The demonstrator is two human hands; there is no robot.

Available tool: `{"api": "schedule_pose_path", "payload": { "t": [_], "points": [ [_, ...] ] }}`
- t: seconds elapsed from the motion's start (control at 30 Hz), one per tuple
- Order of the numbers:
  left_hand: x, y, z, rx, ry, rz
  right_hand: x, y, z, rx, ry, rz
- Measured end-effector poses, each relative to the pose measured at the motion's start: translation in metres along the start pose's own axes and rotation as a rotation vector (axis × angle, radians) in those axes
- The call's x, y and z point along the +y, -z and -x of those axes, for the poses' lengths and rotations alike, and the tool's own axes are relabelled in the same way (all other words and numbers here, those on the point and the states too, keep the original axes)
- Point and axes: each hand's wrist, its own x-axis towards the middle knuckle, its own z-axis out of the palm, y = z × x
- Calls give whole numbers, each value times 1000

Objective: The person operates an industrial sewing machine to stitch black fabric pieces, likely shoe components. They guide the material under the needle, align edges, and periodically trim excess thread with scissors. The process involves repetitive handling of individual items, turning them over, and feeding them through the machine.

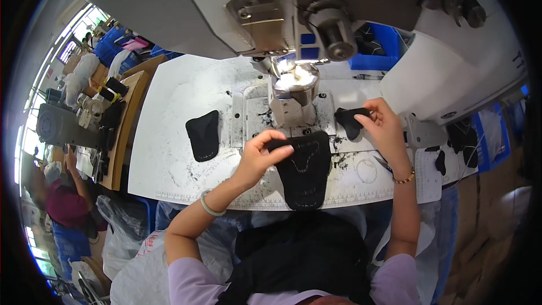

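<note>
My left hand (263, 157) pinches the upper left corner of a black fabric piece (305, 172) with pale stitch lines. That piece lies in front of the sewing machine post (293, 101), its lower end at the table's front edge. To the right, my right hand (381, 127) has thumb and fingers closed on a smaller black fabric piece (351, 124). The small piece rests close to the table, beside the machine's base plate. Another black fabric piece (204, 136) lies flat on the left of the white table. A bright light shines on the needle area above the post.
The sewing machine's white arm (451, 68) fills the upper right. Scissors (385, 165) lie by my right wrist. Blue bins (375, 48) hold black pieces at the back and right (488, 135). Plastic bags (152, 260) hang below the table's left. Another person (70, 203) sits far left.
</note>
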Motion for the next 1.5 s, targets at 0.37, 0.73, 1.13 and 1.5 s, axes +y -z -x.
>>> {"api": "schedule_pose_path", "payload": {
  "t": [0.37,0.73,1.13,1.5],
  "points": [
    [51,-21,-8,46,61,696,-91,-78,23,-8,76,-537],
    [39,-22,-8,140,-22,263,-84,-98,15,140,86,-520],
    [36,-20,-9,151,-32,209,-84,-100,14,139,69,-541],
    [36,-23,-7,216,-70,166,-81,-98,15,167,176,-461]
  ]
}}
